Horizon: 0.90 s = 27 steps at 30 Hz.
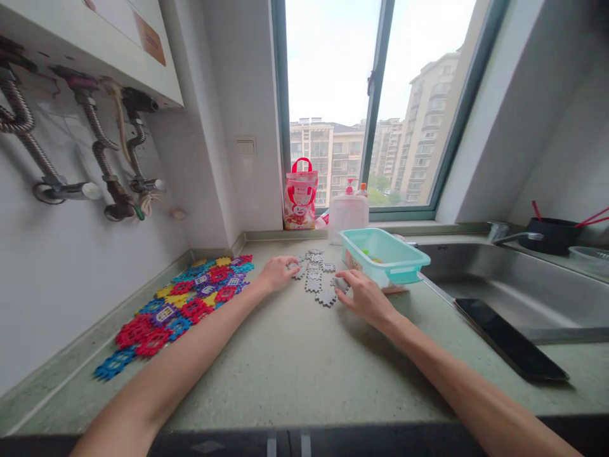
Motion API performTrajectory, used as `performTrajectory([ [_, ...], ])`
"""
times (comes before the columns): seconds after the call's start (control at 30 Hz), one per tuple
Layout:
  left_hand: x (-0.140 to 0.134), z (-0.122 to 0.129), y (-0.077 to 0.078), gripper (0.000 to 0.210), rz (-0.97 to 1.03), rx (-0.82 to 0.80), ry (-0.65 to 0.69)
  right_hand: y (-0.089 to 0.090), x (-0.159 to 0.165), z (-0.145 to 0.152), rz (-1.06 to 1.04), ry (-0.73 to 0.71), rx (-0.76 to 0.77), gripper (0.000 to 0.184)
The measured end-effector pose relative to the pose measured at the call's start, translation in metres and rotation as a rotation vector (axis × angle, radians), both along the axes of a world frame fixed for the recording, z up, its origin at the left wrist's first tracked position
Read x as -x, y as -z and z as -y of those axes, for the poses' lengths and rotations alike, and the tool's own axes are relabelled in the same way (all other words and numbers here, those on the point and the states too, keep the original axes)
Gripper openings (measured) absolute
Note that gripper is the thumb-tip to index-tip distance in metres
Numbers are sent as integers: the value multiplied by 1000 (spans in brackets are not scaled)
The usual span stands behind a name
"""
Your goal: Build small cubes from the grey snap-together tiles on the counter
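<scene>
Both forearms are bare from the lower edge of the view up to the wrists, with no sleeve or cuff showing on either one. The left hand (277, 273) and the right hand (365, 297) are bare too, without gloves. No ring, watch, bracelet or strap can be made out on the fingers or wrists at this size
</scene>
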<state>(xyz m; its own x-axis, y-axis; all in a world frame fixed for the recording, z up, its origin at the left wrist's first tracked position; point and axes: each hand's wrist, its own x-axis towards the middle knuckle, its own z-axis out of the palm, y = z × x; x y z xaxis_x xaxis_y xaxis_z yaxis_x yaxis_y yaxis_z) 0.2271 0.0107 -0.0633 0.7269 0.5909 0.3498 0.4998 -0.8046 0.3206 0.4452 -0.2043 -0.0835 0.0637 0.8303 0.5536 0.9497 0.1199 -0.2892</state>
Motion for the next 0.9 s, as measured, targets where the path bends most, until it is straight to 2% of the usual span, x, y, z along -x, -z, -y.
performTrajectory([
  [0.1, -8, -13, 8, 25, -67, 31, 125, 3, 13, -3, -15, -104, 3, 22],
  [0.2, -1, -14, 11, 25, -90, 39, 203, 10, 20, -6, 15, -150, 69, 24],
  [0.33, 23, -3, 11, 26, -97, 42, 243, 16, 22, -10, 29, -131, 140, 26],
  [0.47, 46, 19, 13, 27, -134, 26, 247, 17, 21, -8, 34, -78, 173, 26],
  [0.63, 59, 44, 10, 30, -110, 34, 165, 12, 8, -15, -44, -89, 49, 36],
  [0.8, 64, 49, 8, 33, -116, -19, 114, -2, 10, -59, -41, -195, -69, 38],
  [0.9, 70, 45, 9, 48, -81, 10, 125, 2, 17, -82, -53, -226, -109, 35],
])
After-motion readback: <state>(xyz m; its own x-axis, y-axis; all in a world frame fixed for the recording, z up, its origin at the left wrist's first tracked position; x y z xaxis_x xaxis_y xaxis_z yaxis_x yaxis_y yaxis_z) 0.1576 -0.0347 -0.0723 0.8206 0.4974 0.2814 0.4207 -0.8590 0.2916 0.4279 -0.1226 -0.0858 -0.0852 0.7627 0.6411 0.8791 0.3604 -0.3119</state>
